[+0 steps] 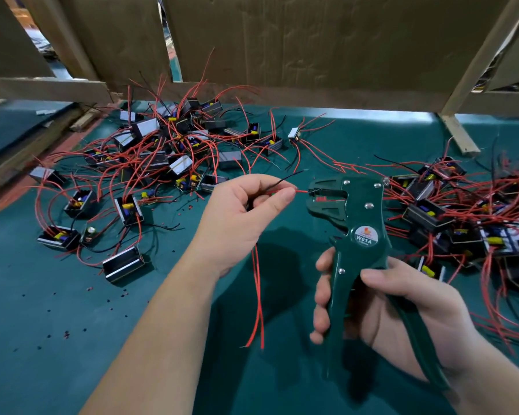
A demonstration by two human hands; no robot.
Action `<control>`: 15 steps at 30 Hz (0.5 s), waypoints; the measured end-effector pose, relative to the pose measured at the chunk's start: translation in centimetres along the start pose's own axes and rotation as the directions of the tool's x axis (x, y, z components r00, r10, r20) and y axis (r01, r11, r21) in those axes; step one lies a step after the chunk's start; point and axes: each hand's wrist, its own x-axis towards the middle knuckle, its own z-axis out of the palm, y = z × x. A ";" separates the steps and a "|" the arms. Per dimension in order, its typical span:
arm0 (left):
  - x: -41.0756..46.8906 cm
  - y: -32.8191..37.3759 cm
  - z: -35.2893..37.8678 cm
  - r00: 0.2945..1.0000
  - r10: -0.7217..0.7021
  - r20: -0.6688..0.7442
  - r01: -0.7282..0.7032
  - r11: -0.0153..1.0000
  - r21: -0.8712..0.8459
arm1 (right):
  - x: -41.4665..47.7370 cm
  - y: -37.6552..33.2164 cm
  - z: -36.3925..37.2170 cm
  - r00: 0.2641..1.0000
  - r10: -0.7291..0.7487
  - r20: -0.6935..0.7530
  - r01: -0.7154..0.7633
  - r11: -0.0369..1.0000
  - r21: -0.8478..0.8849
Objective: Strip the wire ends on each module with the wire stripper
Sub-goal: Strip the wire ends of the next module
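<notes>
Stock-take: one wire end at the tool's mouth

- Left hand [246, 211], centre of frame: thumb and forefinger pinch a thin red insulated wire [301, 191]. Its tip reaches the stripper's mouth, but whether it is seated there is too small to tell. A black lead passes through the same pinch, and more red leads hang below the hand. The module itself is hidden.
- Right hand [402, 304], lower right: fingers are wrapped round both handles of a dark green pistol-grip wire stripper [366, 223], head up, jaws parted.
- Black box-shaped modules with red and black leads: one heap upper left of centre [168, 145], a second at the right edge [450, 217].
- Red and dark insulation crumbs [66, 334] lie scattered on the teal bench mat [72, 369], lower left.

Progress, judged: the crumbs suggest some ends are already stripped. Which heap is finished cannot be told, and plenty probably remains.
</notes>
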 end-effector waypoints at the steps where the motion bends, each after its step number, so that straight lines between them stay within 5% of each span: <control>1: -0.1 0.1 0.0 1.000 0.008 0.005 -0.008 1.000 -0.007 | 0.0 0.0 0.0 1.000 -0.008 -0.007 0.008 1.000 -0.011; 15: -0.4 0.6 0.6 0.999 0.020 0.043 -0.019 0.999 -0.033 | 0.0 0.2 0.2 0.998 -0.016 -0.054 0.012 0.997 -0.072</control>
